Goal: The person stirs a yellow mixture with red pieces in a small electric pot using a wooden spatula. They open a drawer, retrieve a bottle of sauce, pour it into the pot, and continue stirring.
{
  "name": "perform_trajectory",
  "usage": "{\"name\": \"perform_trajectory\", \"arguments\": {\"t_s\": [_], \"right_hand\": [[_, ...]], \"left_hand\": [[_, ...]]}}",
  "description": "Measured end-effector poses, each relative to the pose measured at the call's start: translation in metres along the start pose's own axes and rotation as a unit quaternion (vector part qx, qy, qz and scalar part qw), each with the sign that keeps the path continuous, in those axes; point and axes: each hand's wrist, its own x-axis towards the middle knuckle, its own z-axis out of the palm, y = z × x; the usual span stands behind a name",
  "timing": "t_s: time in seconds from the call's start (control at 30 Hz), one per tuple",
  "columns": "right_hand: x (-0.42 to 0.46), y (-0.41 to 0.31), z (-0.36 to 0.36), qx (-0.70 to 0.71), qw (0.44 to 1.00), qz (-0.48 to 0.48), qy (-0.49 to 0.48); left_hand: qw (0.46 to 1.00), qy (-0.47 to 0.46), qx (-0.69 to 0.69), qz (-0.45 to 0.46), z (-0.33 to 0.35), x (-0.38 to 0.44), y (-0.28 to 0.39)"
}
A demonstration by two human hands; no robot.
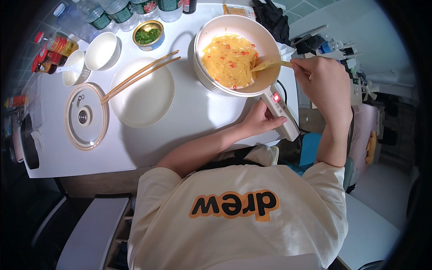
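My left hand (pixel 265 118) grips the white handle (pixel 281 114) of an electric cooking pot (pixel 204 72); a red light glows on the handle. Yellow shredded food (pixel 226 60) with red chili pieces lies in the pot. With my right hand (pixel 320 81) I hold a spatula (pixel 270 64), its blade at the right edge of the food. Left of the pot, a pair of chopsticks (pixel 141 76) rests across a white plate (pixel 145 108) and reaches the rim of a glass lid (pixel 86 126).
Two white bowls (pixel 103 50) (pixel 76 69) and a tin of chopped greens (pixel 148 35) stand behind the plate. Water bottles (pixel 121 15) line the back; red-capped jars (pixel 52 57) are at the left. A black bag (pixel 273 22) lies behind the pot. A dark cable (pixel 285 91) runs by the handle.
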Motion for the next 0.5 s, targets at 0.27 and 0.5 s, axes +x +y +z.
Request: {"name": "perform_trajectory", "arguments": {"t_s": [0.27, 0.5], "right_hand": [[0.008, -0.005, -0.002, -0.001, 1.0, 0.023, 0.007], [0.012, -0.011, 0.009, -0.017, 0.999, 0.036, -0.009]], "left_hand": [[1.0, -0.001, 0.007, -0.01, 0.001, 0.001, -0.002], [0.999, 0.021, 0.007, 0.045, 0.002, 0.0, -0.003]]}}
